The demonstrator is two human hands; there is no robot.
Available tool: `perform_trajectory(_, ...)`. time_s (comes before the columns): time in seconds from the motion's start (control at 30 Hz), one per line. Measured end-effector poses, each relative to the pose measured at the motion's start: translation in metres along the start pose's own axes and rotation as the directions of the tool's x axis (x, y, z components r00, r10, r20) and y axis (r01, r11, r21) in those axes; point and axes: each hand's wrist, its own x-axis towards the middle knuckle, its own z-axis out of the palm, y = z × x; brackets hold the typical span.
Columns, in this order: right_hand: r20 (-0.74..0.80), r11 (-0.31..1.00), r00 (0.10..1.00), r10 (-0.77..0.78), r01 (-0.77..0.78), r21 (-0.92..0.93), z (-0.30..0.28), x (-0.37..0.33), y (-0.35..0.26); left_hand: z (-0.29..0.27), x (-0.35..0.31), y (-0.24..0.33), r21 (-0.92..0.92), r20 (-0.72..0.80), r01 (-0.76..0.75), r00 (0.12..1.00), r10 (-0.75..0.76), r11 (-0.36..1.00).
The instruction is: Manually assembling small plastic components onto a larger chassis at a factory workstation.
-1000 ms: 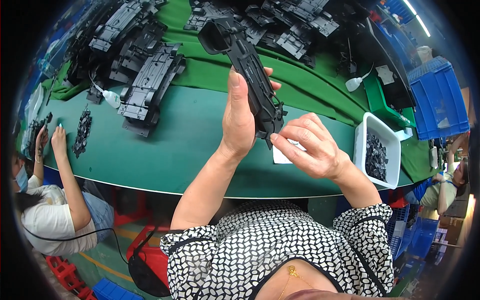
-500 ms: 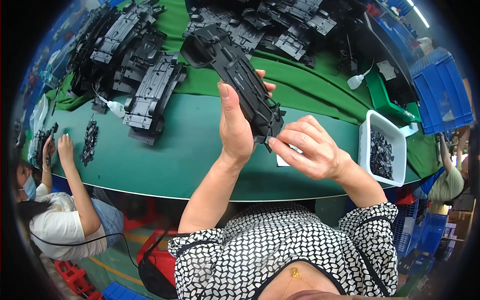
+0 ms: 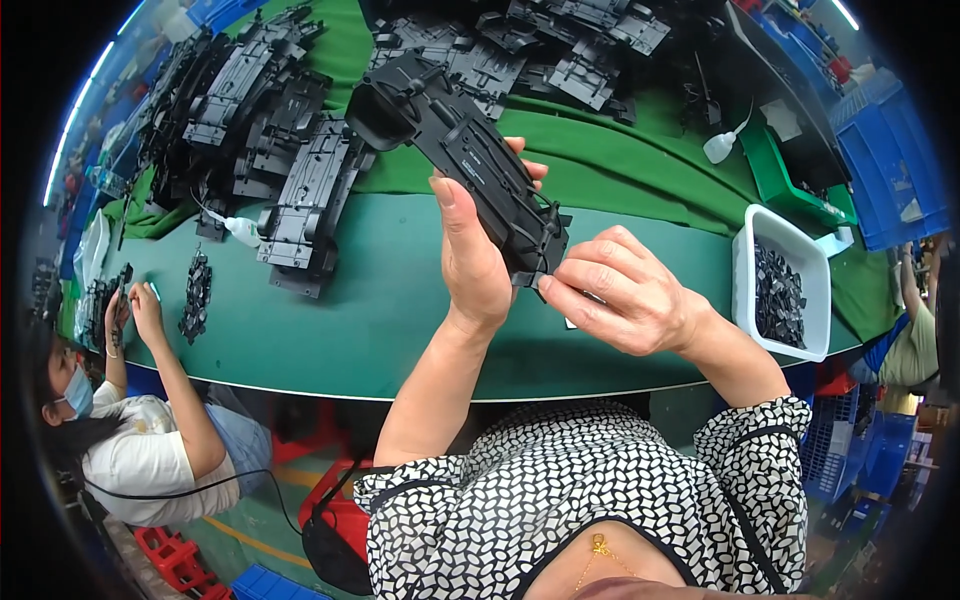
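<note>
My left hand (image 3: 474,250) is wrapped round a long black plastic chassis (image 3: 470,165) with moulded wheel arches, held tilted above the table. Its thumb lies along the near side, and other fingertips show past the far edge. At the chassis's lower end, my right hand (image 3: 625,295) is closed, thumb and forefinger pinching a small black plastic piece (image 3: 530,279) at the corner. Whether that piece is loose or part of the chassis, I cannot tell. Under the right fingers a bit of something white shows on the table.
A white tray (image 3: 741,290) of small black pieces stands at the right, beside a green bin (image 3: 775,180). Stacked black chassis (image 3: 305,200) lie at the left and back. White squeeze bottles (image 3: 242,230) (image 3: 718,148) rest nearby. A masked co-worker (image 3: 150,450) works at the far left.
The whole view has shifted slightly. Both hands keep their hold at the chassis, which is tilted a little more to the left. The co-worker's hands have come closer together.
</note>
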Motion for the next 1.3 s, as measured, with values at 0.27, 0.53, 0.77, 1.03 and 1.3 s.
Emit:
perform_trajectory(0.27,-0.012,0.999,0.999,0.035,-0.035,0.020,-0.001,-0.002,-0.002,0.001,-0.001,0.003,0.032,0.043,-0.026,0.999,0.025,0.999)
perform_trajectory(0.53,0.130,0.471,0.593,0.795,-0.737,0.485,-0.008,-0.008,-0.023,0.003,0.000,0.004,0.128,-0.011,-0.177,0.984,0.180,0.976)
perform_trajectory(0.77,0.676,-0.326,0.337,0.655,-0.682,0.655,-0.007,-0.002,-0.017,0.011,-0.002,0.005,0.163,0.016,-0.222,0.975,0.223,0.961)
perform_trajectory(1.03,0.679,-0.419,0.327,0.657,-0.591,0.689,0.002,-0.006,-0.015,0.012,-0.004,0.004,0.183,0.018,-0.211,0.977,0.211,0.960)
perform_trajectory(1.3,0.674,-0.407,0.342,0.655,-0.592,0.695,0.001,-0.004,-0.015,0.013,-0.004,0.004,0.212,0.030,-0.242,0.970,0.242,0.947)
